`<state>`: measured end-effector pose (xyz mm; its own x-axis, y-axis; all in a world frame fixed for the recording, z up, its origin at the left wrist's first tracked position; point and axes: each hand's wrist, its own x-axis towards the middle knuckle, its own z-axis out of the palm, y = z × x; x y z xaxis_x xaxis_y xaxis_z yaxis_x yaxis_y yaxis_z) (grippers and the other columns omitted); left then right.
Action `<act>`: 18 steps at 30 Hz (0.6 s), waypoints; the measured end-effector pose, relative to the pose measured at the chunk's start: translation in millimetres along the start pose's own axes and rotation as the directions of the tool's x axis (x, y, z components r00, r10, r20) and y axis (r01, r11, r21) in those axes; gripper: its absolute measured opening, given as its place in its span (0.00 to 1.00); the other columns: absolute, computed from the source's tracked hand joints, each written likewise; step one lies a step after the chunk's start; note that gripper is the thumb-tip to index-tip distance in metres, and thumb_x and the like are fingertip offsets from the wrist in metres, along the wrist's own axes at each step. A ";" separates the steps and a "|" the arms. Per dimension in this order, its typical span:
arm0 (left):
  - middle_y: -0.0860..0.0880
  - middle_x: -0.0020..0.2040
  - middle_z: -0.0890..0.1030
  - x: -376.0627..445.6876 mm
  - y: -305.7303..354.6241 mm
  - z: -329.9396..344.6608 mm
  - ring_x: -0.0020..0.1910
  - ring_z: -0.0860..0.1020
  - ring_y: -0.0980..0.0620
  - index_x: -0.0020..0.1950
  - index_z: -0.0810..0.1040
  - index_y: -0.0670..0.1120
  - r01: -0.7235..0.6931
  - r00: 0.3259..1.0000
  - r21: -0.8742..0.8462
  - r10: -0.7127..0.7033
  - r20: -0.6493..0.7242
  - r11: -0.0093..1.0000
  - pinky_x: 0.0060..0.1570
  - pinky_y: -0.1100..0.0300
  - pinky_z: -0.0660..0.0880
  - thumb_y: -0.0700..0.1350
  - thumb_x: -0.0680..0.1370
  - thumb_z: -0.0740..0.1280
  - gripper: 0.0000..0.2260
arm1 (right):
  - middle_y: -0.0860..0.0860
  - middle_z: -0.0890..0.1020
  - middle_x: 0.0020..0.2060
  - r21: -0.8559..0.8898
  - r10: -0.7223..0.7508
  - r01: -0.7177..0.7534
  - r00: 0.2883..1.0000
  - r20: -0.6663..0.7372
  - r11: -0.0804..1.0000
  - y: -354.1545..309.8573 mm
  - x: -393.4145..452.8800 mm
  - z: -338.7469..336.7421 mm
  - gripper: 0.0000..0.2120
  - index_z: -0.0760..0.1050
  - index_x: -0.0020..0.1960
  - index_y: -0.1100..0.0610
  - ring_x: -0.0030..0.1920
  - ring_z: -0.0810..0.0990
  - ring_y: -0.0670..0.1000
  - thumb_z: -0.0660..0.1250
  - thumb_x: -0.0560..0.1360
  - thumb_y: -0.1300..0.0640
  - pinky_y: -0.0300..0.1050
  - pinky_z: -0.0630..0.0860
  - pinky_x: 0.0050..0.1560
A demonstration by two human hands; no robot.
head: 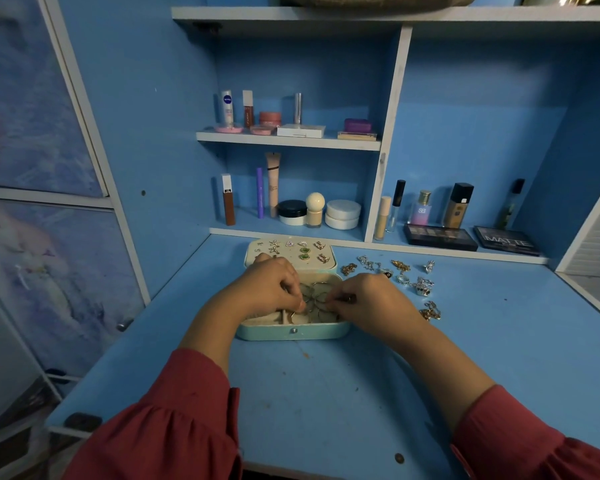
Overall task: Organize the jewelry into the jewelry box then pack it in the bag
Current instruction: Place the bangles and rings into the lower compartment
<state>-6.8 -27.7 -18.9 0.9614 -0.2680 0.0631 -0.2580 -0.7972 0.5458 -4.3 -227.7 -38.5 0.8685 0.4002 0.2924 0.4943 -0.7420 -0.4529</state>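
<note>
A small mint-green jewelry box [293, 331] lies open on the blue desk. Its cream lid [328, 252] leans back with several earring pairs pinned in it. Thin hoop bangles [317, 296] lie in the box's tray. My left hand [269, 284] and my right hand [364, 296] are both over the tray, fingers pinched on the hoops. Loose rings and chains [400, 275] lie on the desk to the right of the box, with a gold chain [430, 311] nearer me. No bag is in view.
Cosmetics fill the shelves behind the box: tubes and jars [291, 206], bottles [423, 209], two dark palettes [440, 237] at the desk's back right. A cupboard door [42, 168] stands to the left. The desk's front edge [291, 469] runs below my sleeves.
</note>
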 end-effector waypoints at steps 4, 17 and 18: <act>0.58 0.48 0.75 -0.3 -0.2 0.2 0.57 0.66 0.54 0.34 0.80 0.52 -0.002 1.000 -0.012 0.002 -0.018 1.000 0.62 0.54 0.67 0.46 0.69 0.76 0.07 | 0.46 0.85 0.44 0.006 -0.008 0.008 1.000 -0.004 1.000 0.4 0.2 0.7 0.06 0.84 0.48 0.51 0.45 0.80 0.46 0.71 0.72 0.57 0.48 0.78 0.49; 0.57 0.47 0.76 -0.1 -2.2 1.0 0.57 0.67 0.54 0.32 0.80 0.54 0.000 0.998 -0.064 -0.003 -0.057 0.998 0.59 0.57 0.67 0.44 0.70 0.76 0.09 | 0.48 0.83 0.45 0.010 -0.046 0.046 0.998 -0.036 0.999 0.7 -1.9 1.4 0.07 0.84 0.50 0.52 0.44 0.79 0.47 0.71 0.72 0.57 0.49 0.78 0.48; 0.56 0.47 0.76 -0.1 -2.0 1.2 0.57 0.67 0.54 0.32 0.80 0.54 -0.003 0.998 -0.068 -0.001 -0.064 0.998 0.60 0.57 0.68 0.44 0.69 0.76 0.09 | 0.48 0.82 0.47 0.011 -0.044 0.045 0.998 -0.045 0.999 1.1 -1.9 1.8 0.09 0.83 0.52 0.52 0.43 0.77 0.45 0.70 0.73 0.58 0.48 0.78 0.49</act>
<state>-6.5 -26.7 -21.0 0.9657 -0.2322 0.1158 -0.2543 -0.7578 0.6009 -5.3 -228.3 -41.0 0.8433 0.4081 0.3497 0.5332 -0.7173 -0.4485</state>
